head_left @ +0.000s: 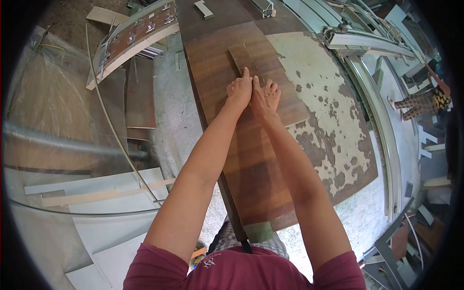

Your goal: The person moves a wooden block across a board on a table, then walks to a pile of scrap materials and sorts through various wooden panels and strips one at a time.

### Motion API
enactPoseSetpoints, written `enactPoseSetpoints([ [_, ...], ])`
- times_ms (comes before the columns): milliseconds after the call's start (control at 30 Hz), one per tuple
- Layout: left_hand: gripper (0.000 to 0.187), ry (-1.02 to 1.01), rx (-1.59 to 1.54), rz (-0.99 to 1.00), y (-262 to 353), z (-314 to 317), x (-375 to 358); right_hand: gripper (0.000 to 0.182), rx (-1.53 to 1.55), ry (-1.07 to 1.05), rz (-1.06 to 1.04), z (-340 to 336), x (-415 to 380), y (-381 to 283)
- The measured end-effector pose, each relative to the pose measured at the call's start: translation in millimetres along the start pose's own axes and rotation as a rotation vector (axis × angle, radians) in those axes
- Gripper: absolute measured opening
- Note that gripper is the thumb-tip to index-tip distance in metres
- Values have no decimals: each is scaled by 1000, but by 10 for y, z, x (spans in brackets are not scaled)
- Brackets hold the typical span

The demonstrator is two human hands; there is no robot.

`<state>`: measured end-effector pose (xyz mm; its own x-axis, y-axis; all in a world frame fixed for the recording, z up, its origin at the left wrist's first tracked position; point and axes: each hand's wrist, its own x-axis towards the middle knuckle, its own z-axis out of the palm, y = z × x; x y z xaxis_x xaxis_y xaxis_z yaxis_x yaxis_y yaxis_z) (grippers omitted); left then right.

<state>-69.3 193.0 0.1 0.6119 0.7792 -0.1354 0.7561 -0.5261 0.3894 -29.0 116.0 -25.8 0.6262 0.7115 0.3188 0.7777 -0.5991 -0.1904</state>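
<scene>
Both of my arms reach forward over a brown wood-grain panel point(256, 159) on the work table. A narrow strip of the same brown wood point(238, 53) lies on it, running under my fingers. My left hand point(240, 89) rests at the strip with its index finger stretched forward and the other fingers curled. Beside it, my right hand point(266, 95) lies with its fingers spread on the wood, the thumb side close to my left hand. What lies beneath the palms is hidden. A small green piece point(259, 232) sits at the panel's near edge.
The table's worn, patchy surface point(333, 140) shows at the right. Metal rails point(386, 145) run beyond it. Another person point(425, 101) stands at the far right. Panels with metal fittings point(137, 38) are at the upper left, white boards point(111, 212) at the lower left.
</scene>
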Motion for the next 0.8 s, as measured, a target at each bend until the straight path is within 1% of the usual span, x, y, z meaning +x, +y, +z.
enactPoseSetpoints([
  [67, 47, 44, -12, 21, -74, -44, 268, 37, 3, 31, -2, 125, 244, -64],
  [167, 45, 66, -51, 16, -138, -141, 589, 37, -13, 16, -35, 253, 603, -139],
  [267, 43, 96, -46, 12, -218, -185, 921, 37, -25, -50, -32, 318, 907, -243],
  [400, 44, 99, -40, 41, -362, -125, 1388, 36, -28, -52, -40, 453, 1196, -315],
  [467, 44, 119, -37, 10, -371, -119, 1485, 37, -18, -61, -21, 496, 1282, -336],
  [600, 43, 131, -22, 22, -364, -139, 1417, 36, -17, -50, 2, 518, 1256, -360],
  [667, 44, 112, -15, -19, -327, -195, 1323, 36, -69, -92, -26, 495, 1252, -364],
  [800, 45, 81, 5, -22, -329, -146, 949, 36, -65, -105, -22, 405, 916, -337],
])
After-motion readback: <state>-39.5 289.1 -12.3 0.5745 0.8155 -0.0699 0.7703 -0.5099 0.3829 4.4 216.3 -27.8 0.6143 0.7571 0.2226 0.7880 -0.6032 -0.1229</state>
